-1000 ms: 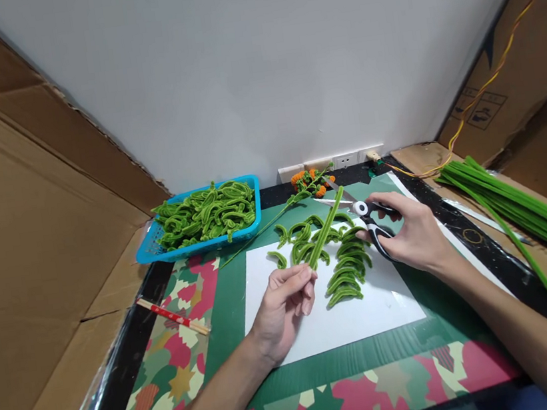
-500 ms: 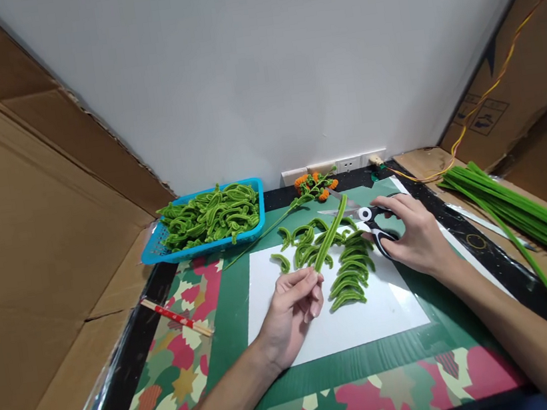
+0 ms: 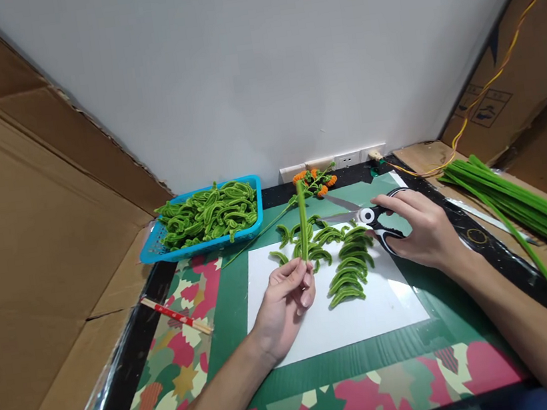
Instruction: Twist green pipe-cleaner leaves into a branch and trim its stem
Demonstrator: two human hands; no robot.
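Observation:
My left hand [image 3: 286,304] pinches the lower end of a green pipe cleaner piece [image 3: 302,218], which stands nearly upright and looks like several strands side by side. My right hand [image 3: 420,229] is closed round the handles of black-and-white scissors [image 3: 366,215]. Their blades are spread and point left, apart from the pipe cleaner piece. Below, on a white sheet [image 3: 311,338], lie short curved green pipe cleaner pieces; several are lined up in a column [image 3: 350,269], others lie loosely behind the left hand.
A blue basket [image 3: 203,246] heaped with curled green pieces stands at the back left. Behind the sheet lies an orange-flowered stem [image 3: 322,188]. Long green pipe cleaners [image 3: 530,208] lie at right, wrapped chopsticks [image 3: 177,316] at left. Cardboard walls [image 3: 38,175] flank the table.
The pipe cleaner piece has swung left, from a rightward slant to nearly upright, away from the scissors. My left hand shifted slightly left and up. The scissors' blades remain spread.

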